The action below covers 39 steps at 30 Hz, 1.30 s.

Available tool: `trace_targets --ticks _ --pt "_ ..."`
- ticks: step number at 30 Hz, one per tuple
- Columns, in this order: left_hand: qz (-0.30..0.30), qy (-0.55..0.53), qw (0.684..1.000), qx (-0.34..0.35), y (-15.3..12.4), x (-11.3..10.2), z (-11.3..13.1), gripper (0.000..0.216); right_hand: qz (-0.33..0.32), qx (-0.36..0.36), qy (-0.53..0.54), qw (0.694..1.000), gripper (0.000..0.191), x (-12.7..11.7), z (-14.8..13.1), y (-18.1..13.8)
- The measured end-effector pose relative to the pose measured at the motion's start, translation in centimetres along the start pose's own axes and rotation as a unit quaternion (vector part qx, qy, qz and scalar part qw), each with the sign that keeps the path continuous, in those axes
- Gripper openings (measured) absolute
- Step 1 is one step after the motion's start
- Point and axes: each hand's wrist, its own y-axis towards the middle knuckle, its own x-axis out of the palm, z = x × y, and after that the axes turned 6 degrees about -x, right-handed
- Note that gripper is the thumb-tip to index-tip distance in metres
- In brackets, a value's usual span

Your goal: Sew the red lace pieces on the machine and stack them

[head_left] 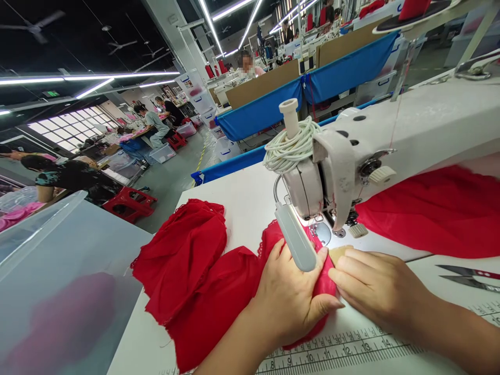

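Observation:
A white sewing machine (390, 135) stands on the white table (242, 192). Red fabric (195, 271) lies bunched on the table to the left of the needle area. My left hand (291, 299) presses down on a fold of this red fabric just in front of the presser foot, fingers curved over the cloth. My right hand (375, 284) lies beside it to the right, fingers together and flat, pushing the fabric edge toward the needle plate (324, 233). A small tan piece (339, 253) shows under the right fingertips.
More red fabric (437, 208) is piled behind the machine arm. Scissors (471, 277) lie at the right edge. A ruler strip (351, 349) runs along the table front. A translucent bin (58, 281) stands at left. Other people work at stations behind.

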Motion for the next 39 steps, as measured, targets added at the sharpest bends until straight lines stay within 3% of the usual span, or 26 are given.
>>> trace_targets --ticks 7,33,39 --pt "0.006 0.012 1.000 0.000 -0.1 0.2 0.1 0.090 0.013 -0.001 -0.006 1.000 0.030 0.0 0.1 0.2" --pt "0.044 0.051 0.998 0.001 -0.3 0.9 -0.3 0.085 -0.040 0.035 -0.024 0.998 0.023 0.5 0.2 -0.4" --pt "0.060 0.003 0.998 0.025 0.3 -0.2 -0.3 0.085 -0.044 0.027 -0.009 0.999 0.024 0.4 0.2 -0.5"
